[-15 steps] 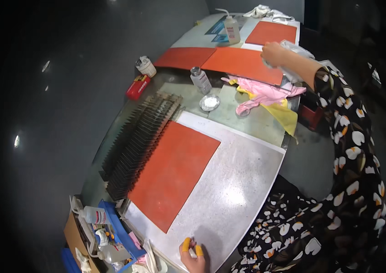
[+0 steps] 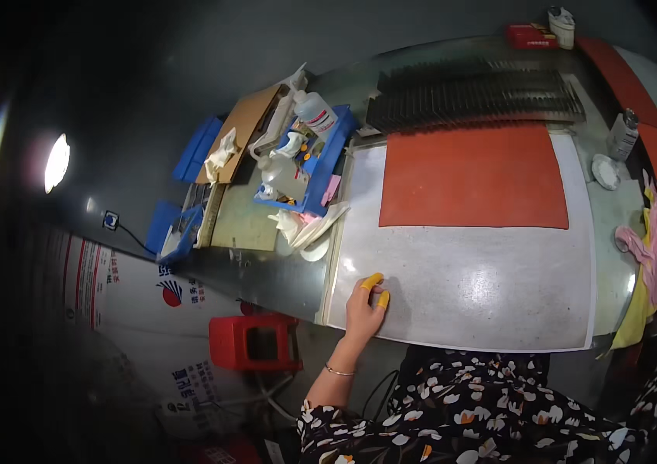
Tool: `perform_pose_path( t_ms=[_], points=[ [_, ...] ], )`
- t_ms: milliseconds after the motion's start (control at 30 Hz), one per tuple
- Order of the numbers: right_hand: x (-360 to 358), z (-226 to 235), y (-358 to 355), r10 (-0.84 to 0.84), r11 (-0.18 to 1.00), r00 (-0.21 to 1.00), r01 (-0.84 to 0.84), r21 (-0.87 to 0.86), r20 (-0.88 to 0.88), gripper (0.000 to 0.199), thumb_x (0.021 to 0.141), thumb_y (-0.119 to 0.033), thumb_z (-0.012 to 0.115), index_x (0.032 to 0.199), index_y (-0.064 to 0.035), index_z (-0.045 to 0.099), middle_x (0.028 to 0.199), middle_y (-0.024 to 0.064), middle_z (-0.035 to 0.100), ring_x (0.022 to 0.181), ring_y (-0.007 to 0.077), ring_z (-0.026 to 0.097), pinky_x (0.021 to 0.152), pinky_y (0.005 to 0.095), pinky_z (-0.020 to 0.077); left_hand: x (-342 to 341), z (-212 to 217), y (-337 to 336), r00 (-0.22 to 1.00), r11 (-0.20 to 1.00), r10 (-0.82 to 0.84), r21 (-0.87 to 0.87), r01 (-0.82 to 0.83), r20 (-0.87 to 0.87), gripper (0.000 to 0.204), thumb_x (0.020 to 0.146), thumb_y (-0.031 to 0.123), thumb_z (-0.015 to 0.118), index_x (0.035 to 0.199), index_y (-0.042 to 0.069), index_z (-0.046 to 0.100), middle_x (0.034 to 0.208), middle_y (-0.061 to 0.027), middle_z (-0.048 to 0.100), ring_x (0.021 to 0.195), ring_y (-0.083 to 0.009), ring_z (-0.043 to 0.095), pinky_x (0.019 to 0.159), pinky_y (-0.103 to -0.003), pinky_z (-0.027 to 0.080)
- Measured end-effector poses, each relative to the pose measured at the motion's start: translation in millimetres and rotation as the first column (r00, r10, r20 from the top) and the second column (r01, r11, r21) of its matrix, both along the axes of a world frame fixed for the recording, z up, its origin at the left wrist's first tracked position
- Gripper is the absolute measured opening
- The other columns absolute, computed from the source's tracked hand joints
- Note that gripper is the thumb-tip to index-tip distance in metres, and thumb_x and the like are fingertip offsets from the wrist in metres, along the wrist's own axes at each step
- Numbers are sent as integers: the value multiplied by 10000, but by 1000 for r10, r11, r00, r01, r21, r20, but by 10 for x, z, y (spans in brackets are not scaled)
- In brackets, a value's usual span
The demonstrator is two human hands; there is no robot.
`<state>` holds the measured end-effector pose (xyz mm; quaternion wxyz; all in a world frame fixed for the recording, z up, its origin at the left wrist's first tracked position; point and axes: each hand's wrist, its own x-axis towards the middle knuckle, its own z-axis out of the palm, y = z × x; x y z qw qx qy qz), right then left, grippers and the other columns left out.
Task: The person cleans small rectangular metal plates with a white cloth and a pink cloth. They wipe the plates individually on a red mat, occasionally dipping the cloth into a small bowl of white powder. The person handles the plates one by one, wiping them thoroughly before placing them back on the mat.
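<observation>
A: Any print? Ref everything to the orange sheet [image 2: 474,178].
B: Red box [image 2: 531,35], beyond its right part: pale characters, tiny. Grey bottle [image 2: 622,138], right of it: dark label print, blurred. White bottle [image 2: 315,113], left of it: label in red and dark print, too small to make out.
A: Anything larger?
B: White sheeting [image 2: 133,309], well left and lower: red and dark characters, red stripes [image 2: 82,282], round emblem [image 2: 171,295] in red and dark blue.
</observation>
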<state>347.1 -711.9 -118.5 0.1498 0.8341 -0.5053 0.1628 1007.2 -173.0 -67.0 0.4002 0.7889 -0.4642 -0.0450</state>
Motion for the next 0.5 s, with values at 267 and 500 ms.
perform_pose_path(
  t_ms=[267, 500],
  points=[
    [1193, 951, 1501, 195, 976, 911, -216, 19, 365, 263, 832, -81, 512, 1077, 9, 540, 1074, 191, 544, 1007, 343, 515, 876, 374, 383, 1091, 97, 126, 845, 848, 523, -166, -503, 115, 307, 728, 42, 625, 1024, -10, 561, 982, -134, 544, 878, -278, 537, 790, -340, 423],
    [2728, 1178, 2777, 374, 906, 862, -418, 64, 342, 259, 809, -30, 524, 1062, 14, 549, 1058, 177, 560, 1023, 322, 518, 907, 356, 370, 2069, 13, 391, 783, 813, 569, -23, -582, 251, 300, 751, 79, 632, 1004, -32, 517, 915, -139, 563, 861, -309, 559, 788, -324, 435]
  ],
)
